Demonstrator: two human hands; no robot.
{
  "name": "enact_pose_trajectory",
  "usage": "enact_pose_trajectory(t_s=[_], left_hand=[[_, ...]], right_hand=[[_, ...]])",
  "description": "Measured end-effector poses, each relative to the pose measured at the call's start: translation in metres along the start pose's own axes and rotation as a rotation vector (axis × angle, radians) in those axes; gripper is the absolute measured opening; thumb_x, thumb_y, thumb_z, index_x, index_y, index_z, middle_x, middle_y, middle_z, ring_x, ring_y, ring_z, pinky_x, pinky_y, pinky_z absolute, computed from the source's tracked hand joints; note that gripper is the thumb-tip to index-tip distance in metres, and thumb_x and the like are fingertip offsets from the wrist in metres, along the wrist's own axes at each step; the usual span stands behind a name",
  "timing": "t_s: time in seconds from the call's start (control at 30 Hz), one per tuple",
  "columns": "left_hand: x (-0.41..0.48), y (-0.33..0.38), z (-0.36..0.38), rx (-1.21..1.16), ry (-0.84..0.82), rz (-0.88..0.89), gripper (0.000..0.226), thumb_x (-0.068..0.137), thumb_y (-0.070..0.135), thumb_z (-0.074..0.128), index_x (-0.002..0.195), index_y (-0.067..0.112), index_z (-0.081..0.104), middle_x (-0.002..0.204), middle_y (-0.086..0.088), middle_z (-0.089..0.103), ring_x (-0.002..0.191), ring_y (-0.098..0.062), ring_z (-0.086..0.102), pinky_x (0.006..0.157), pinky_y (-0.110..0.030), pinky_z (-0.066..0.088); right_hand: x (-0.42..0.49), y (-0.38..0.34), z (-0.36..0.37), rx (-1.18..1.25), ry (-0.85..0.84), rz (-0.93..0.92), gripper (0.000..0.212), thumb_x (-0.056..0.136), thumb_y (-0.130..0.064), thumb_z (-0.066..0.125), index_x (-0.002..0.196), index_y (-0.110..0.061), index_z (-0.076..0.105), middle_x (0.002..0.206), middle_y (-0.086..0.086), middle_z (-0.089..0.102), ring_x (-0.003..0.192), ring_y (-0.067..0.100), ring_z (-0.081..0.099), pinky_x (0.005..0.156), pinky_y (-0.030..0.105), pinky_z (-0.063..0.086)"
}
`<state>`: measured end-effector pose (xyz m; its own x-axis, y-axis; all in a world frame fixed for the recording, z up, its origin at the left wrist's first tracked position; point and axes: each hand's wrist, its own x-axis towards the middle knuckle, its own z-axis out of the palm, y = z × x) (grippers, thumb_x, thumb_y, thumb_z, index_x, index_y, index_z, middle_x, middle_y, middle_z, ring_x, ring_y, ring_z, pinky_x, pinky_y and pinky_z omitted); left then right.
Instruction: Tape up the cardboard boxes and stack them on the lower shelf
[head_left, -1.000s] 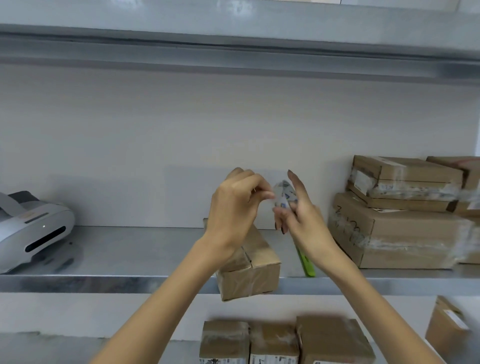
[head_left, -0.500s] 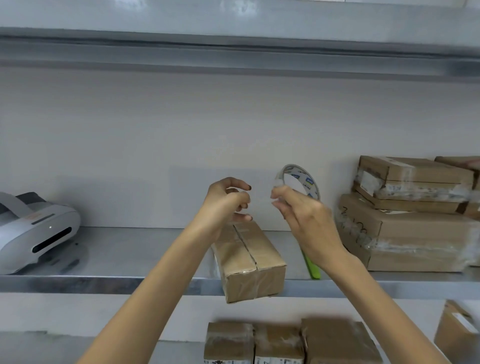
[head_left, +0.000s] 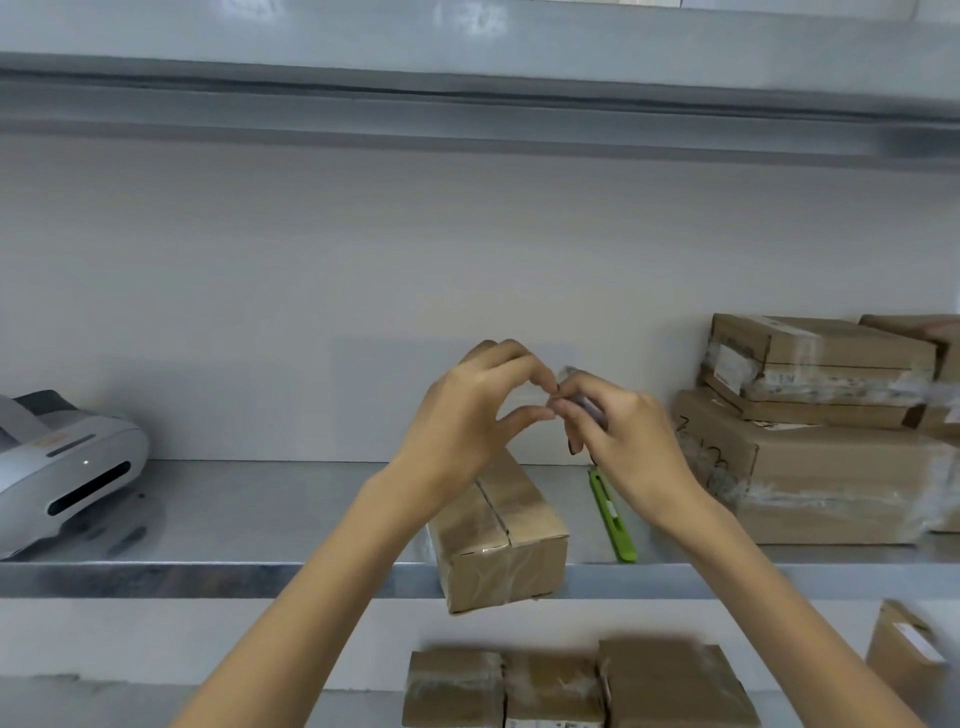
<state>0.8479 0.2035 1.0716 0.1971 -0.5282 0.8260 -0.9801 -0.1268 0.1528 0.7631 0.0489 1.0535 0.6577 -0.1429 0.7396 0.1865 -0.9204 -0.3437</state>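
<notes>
A small brown cardboard box (head_left: 511, 540) lies on the metal shelf (head_left: 270, 525), its near end jutting over the front edge. Above it my right hand (head_left: 623, 441) grips a roll of clear tape (head_left: 582, 397), mostly hidden behind the fingers. My left hand (head_left: 472, 415) meets it, thumb and forefinger pinching at the roll's edge where the tape end is. Three taped boxes (head_left: 571, 686) stand side by side on the lower shelf below.
A green utility knife (head_left: 613, 514) lies on the shelf right of the box. Stacked taped boxes (head_left: 810, 441) fill the shelf's right end. A grey label printer (head_left: 57, 467) sits at the left. Another box (head_left: 904, 660) stands at the lower right.
My hands were apart half a second ago; they have come together again. The roll has turned edge-on and sunk behind my right fingers. The box has not moved.
</notes>
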Motion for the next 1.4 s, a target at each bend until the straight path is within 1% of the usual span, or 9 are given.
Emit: enact_pose_trajectory(t_s=[0.23, 0.33, 0.47, 0.6, 0.73, 1.0, 1.17, 1.27, 1.4], left_hand=[[0.000, 0.000, 0.002, 0.043, 0.087, -0.015, 0.010, 0.082, 0.021, 0.075, 0.090, 0.016, 0.074, 0.083, 0.008, 0.069, 0.088, -0.012, 0.059, 0.068, -0.036, 0.051], [-0.001, -0.001, 0.003, -0.146, 0.094, -0.243, 0.004, 0.081, 0.029, 0.075, 0.084, 0.027, 0.075, 0.080, 0.017, 0.070, 0.089, -0.004, 0.059, 0.073, -0.026, 0.048], [0.004, -0.011, 0.004, -0.428, -0.030, -0.575, 0.004, 0.078, 0.025, 0.078, 0.075, 0.026, 0.076, 0.077, 0.013, 0.073, 0.079, 0.000, 0.065, 0.070, -0.012, 0.048], [0.000, -0.024, -0.003, -0.626, -0.057, -0.657, 0.006, 0.081, 0.013, 0.074, 0.084, 0.017, 0.077, 0.081, 0.005, 0.076, 0.084, -0.003, 0.069, 0.075, -0.010, 0.051], [-0.024, -0.051, -0.003, -0.466, 0.104, -0.714, 0.033, 0.089, -0.005, 0.054, 0.091, 0.020, 0.075, 0.086, 0.006, 0.076, 0.088, -0.002, 0.068, 0.083, -0.012, 0.049], [-0.065, -0.079, 0.034, -0.606, 0.058, -1.104, 0.025, 0.098, 0.014, 0.050, 0.120, 0.018, 0.059, 0.115, -0.003, 0.061, 0.096, -0.013, 0.056, 0.076, -0.018, 0.044], [-0.070, -0.077, 0.032, -0.871, 0.152, -1.193, 0.022, 0.094, 0.012, 0.052, 0.105, 0.016, 0.070, 0.100, -0.009, 0.068, 0.085, -0.018, 0.063, 0.068, -0.021, 0.050], [-0.069, -0.074, 0.034, -0.847, 0.161, -1.164, 0.022, 0.093, 0.010, 0.051, 0.100, 0.015, 0.071, 0.103, -0.011, 0.069, 0.093, -0.024, 0.064, 0.079, -0.030, 0.051], [-0.068, -0.077, 0.039, -0.876, 0.211, -1.168, 0.023, 0.091, 0.003, 0.049, 0.099, 0.009, 0.070, 0.099, -0.013, 0.073, 0.099, -0.029, 0.068, 0.094, -0.043, 0.052]], right_hand=[[0.000, 0.003, 0.001, 0.091, -0.031, 0.007, 0.013, 0.094, -0.031, 0.056, 0.106, -0.028, 0.059, 0.055, -0.004, 0.061, 0.046, 0.007, 0.050, 0.051, 0.017, 0.036], [0.000, 0.003, -0.001, 0.067, -0.036, -0.018, 0.019, 0.094, -0.037, 0.054, 0.111, -0.030, 0.054, 0.058, -0.006, 0.063, 0.047, 0.006, 0.052, 0.050, 0.015, 0.037], [-0.001, -0.003, 0.002, 0.069, 0.022, -0.059, 0.005, 0.096, -0.032, 0.054, 0.093, -0.027, 0.057, 0.061, -0.010, 0.061, 0.058, 0.013, 0.058, 0.060, 0.037, 0.050], [0.002, 0.000, 0.016, 0.117, 0.025, 0.020, 0.008, 0.096, -0.027, 0.054, 0.088, -0.030, 0.054, 0.063, -0.010, 0.063, 0.061, 0.010, 0.060, 0.063, 0.036, 0.048], [-0.004, 0.019, 0.038, 0.040, -0.045, 0.090, 0.011, 0.096, -0.014, 0.050, 0.087, -0.021, 0.051, 0.076, -0.003, 0.059, 0.070, 0.015, 0.056, 0.067, 0.037, 0.047], [-0.013, 0.045, 0.078, -0.063, -0.240, 0.244, 0.032, 0.088, -0.011, 0.051, 0.113, -0.029, 0.043, 0.053, -0.010, 0.049, 0.049, 0.005, 0.045, 0.052, 0.031, 0.033], [-0.002, 0.043, 0.074, -0.281, -0.336, 0.247, 0.028, 0.100, -0.030, 0.046, 0.124, -0.020, 0.056, 0.114, 0.004, 0.050, 0.110, 0.022, 0.046, 0.088, 0.036, 0.042], [0.014, 0.009, 0.069, 0.035, -0.383, 0.049, 0.038, 0.102, -0.034, 0.037, 0.136, -0.025, 0.052, 0.142, -0.004, 0.045, 0.136, 0.012, 0.034, 0.113, 0.029, 0.024], [0.014, -0.025, 0.081, 0.047, -0.749, -0.092, 0.041, 0.103, -0.040, 0.034, 0.137, -0.024, 0.049, 0.142, -0.007, 0.049, 0.132, 0.007, 0.039, 0.108, 0.020, 0.019]])
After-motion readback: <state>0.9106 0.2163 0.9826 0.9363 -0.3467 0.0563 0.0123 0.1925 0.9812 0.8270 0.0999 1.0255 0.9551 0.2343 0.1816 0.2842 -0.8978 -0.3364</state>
